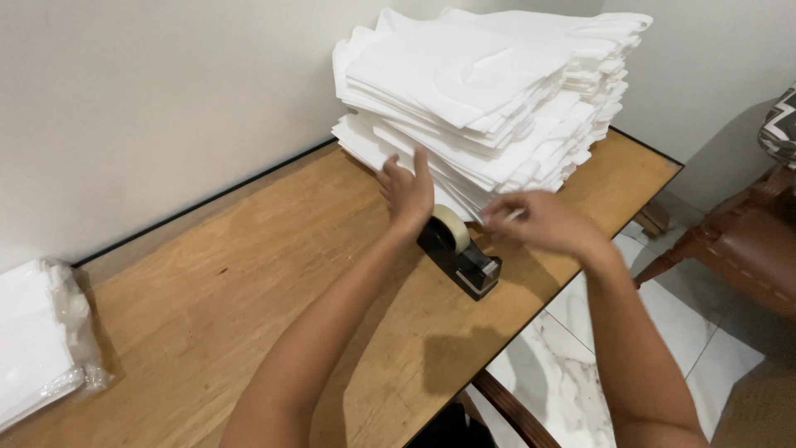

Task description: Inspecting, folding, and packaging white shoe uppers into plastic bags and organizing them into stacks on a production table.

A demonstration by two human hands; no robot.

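My left hand [406, 192] rests open atop the tape dispenser [458, 251]; just right of it, my right hand [539, 222] blurs, grip unreadable, stack of white sheets [489, 91] behind.

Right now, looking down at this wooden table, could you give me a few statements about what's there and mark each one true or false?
1. A black tape dispenser stands on the wooden table. True.
2. The stack of folded white fabric pieces lies on the floor. False: it sits on the table's far end, by the wall.
3. The left hand is just behind the dispenser, fingers spread. True.
4. The right hand rests on the brown chair. False: it is over the table edge beside the dispenser, blurred.
5. A plastic-wrapped white bundle lies at the table's left end. True.
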